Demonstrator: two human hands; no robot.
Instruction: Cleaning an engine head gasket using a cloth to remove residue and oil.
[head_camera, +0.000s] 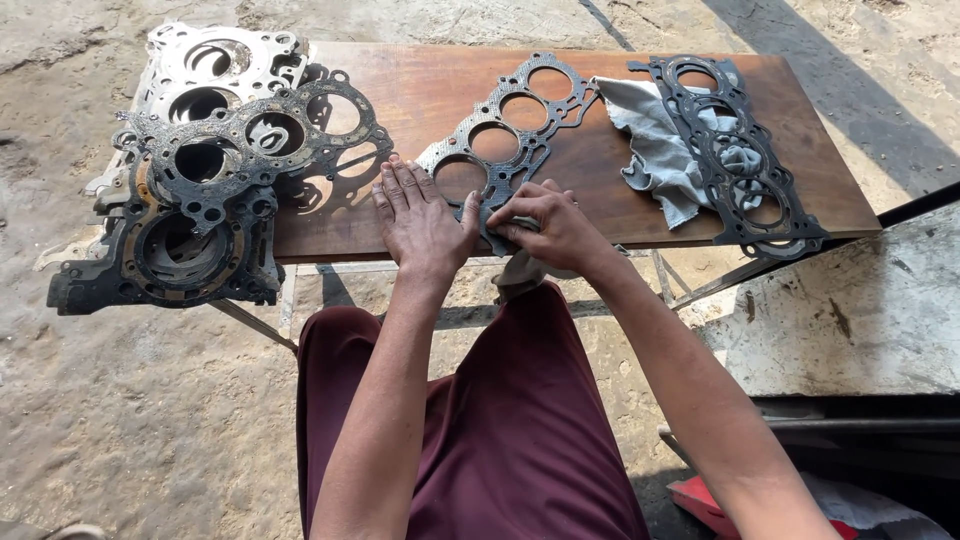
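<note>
A person's left hand (420, 222) is pressing flat, fingers spread, on a dark gasket (500, 135) lying on the wooden table (600, 165), while the right hand (550, 225), grip clamped on a grey rag (497, 238), is touching the gasket's near edge.

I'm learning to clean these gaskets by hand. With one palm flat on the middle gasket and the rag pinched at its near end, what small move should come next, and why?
Probably slide the right hand and its rag along the middle gasket toward the far rings: the left hand already pins its near end to the board.
</note>
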